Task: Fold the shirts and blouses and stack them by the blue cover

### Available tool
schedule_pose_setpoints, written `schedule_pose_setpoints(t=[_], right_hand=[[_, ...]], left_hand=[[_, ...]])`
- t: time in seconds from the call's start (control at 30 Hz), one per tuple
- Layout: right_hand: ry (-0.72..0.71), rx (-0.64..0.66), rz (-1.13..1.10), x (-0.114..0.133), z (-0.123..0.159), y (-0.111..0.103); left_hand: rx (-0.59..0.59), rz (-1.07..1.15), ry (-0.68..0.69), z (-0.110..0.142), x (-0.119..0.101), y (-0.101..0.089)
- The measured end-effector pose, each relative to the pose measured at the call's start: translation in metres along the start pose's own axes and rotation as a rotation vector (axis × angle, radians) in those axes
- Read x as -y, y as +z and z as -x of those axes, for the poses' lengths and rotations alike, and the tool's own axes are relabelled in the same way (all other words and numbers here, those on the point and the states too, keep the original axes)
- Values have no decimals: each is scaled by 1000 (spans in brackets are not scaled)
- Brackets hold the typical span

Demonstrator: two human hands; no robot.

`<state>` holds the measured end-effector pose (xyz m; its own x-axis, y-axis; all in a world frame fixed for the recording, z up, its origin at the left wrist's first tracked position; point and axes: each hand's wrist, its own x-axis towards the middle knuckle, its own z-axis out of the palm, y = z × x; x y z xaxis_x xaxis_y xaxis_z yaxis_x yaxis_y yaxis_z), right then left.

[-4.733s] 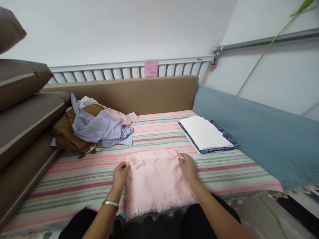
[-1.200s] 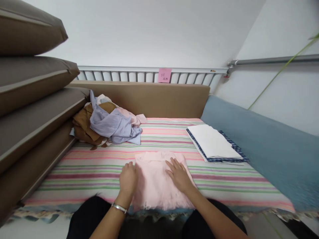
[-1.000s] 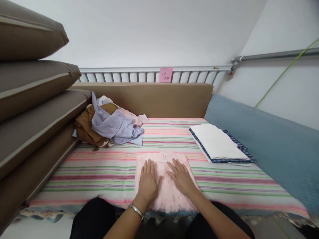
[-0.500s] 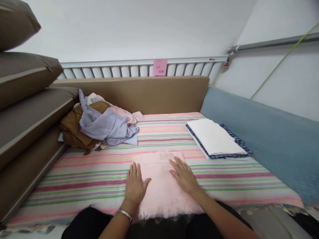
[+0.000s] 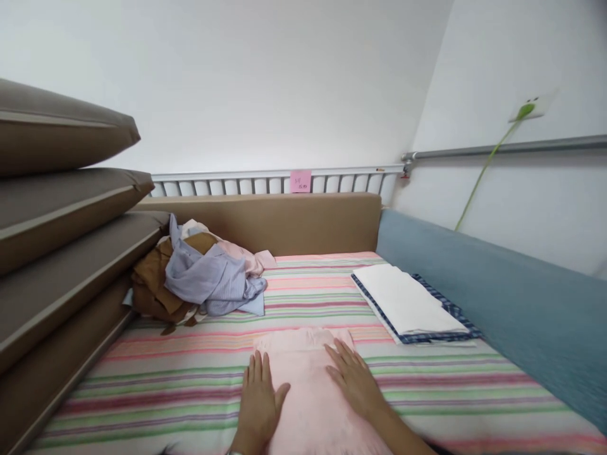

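A pink piece of clothing [image 5: 307, 392], folded into a rough rectangle, lies on the striped cloth [image 5: 190, 404] in front of me. My left hand [image 5: 260, 398] rests flat along its left edge, fingers stretched forward and thumb out. On its right side lies my right hand [image 5: 353, 382], also flat, with the fingers spread and angled to the left. Neither hand grips anything. The near end of the pink piece runs out of the bottom of the view.
A folded stack, white [image 5: 408, 300] over blue plaid, lies at the right. Crumpled clothes [image 5: 203, 272] in lilac, brown and pink are heaped at the back left. Brown cushions [image 5: 71, 234] are piled on the left; a blue padded panel [image 5: 474, 284] borders the right.
The view has tilted up, so everything sits lower in the picture and a wall socket now shows at the right. Both hands stay flat on the pink clothing, almost unmoved.
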<state>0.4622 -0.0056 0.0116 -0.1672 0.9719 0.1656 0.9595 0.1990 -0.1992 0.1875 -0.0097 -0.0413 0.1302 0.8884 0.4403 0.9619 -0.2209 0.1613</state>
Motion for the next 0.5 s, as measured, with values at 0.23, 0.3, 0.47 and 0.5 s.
schedule_pose_setpoints(t=[0.23, 0.3, 0.47, 0.5], right_hand=[[34, 38, -34, 2, -1, -4], [41, 42, -41, 3, -1, -5], [45, 41, -55, 4, 1, -8], [45, 42, -57, 4, 1, -8]], left_hand=[[-11, -9, -10, -3, 3, 8], [-22, -6, -8, -3, 4, 10], [-6, 3, -15, -4, 3, 7], [-3, 2, -15, -4, 3, 5]])
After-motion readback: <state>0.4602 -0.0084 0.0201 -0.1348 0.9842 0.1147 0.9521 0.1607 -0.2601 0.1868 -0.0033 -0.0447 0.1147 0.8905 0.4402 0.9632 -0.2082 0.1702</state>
